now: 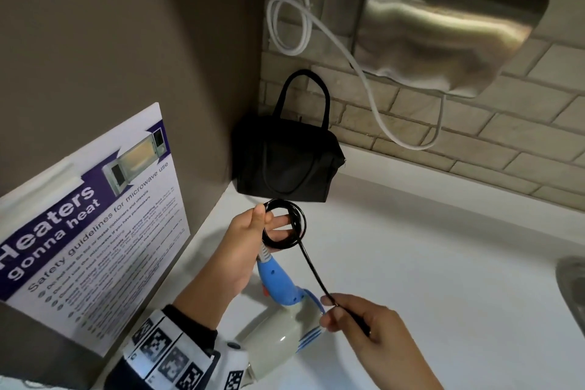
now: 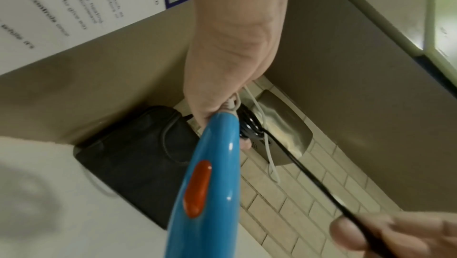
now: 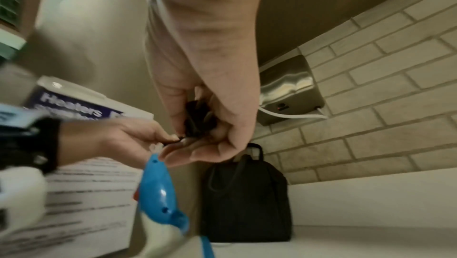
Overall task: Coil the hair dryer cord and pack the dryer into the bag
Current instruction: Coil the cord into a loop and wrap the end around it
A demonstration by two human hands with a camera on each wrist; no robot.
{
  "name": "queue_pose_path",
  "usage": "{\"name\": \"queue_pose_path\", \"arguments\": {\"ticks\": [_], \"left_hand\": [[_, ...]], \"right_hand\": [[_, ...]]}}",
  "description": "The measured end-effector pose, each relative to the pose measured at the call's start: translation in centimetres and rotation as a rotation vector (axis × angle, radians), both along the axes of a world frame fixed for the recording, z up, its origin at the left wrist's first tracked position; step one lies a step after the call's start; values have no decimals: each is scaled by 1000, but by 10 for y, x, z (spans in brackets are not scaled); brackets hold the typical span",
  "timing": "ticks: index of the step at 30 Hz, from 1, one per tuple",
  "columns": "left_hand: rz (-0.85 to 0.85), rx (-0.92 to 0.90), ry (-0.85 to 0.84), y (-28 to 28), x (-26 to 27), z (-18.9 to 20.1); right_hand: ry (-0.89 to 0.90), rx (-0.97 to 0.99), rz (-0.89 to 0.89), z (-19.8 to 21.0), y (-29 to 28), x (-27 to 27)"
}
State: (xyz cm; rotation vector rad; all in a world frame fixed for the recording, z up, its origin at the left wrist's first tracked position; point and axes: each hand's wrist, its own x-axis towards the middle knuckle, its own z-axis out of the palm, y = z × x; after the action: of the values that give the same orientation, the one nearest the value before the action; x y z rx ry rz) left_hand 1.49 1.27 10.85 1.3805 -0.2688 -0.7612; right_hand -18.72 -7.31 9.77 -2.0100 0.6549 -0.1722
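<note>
My left hand (image 1: 253,231) holds several black loops of the dryer cord (image 1: 285,223), thumb over the coil. Below that hand hangs the hair dryer (image 1: 281,320), its blue handle (image 2: 212,174) with an orange switch and a white barrel low above the counter. A straight run of cord leads from the coil down to my right hand (image 1: 351,317), which pinches the cord's end. In the right wrist view the right hand (image 3: 197,125) curls round a dark plug (image 3: 197,119). The black bag (image 1: 285,165) stands in the corner behind the coil, handles up.
The white counter (image 1: 427,263) spreads to the right, with a metal sink edge (image 1: 573,288) at far right. A steel hand dryer (image 1: 449,28) with a white cable (image 1: 300,25) hangs on the tiled wall. A microwave safety poster (image 1: 95,225) covers the left wall.
</note>
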Motion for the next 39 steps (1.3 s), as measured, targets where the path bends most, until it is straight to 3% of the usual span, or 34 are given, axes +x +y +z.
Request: {"name": "queue_pose_path", "arguments": {"ticks": [5,8,12,15,20,26,31,34,39], "left_hand": [[101,-41,150,2,11,-1],[70,1,93,2,6,-2],[-26,47,-28,5,0,-3],[-96,123,-129,6,-5,0],[-149,149,-145,7,-11,3],[-153,142,-138,6,-11,0],[-150,173,-138,4,-12,-5],[-140,184,-130,2,-13,-6],[-148,183,-126,1,-16,-6]], "right_hand": [[-6,-155,30,-15,16,1],[50,-327,61,-35,7,2],[-45,-657,43,-45,-14,11],[-43,-665,-63,-41,-43,21],[-90,-352,-210,-14,-73,42],[-314,414,-376,-3,-73,69],[-404,850,-398,-4,-65,82],[-410,986,-384,-5,-59,85],[-363,989,-327,-9,-56,82]]}}
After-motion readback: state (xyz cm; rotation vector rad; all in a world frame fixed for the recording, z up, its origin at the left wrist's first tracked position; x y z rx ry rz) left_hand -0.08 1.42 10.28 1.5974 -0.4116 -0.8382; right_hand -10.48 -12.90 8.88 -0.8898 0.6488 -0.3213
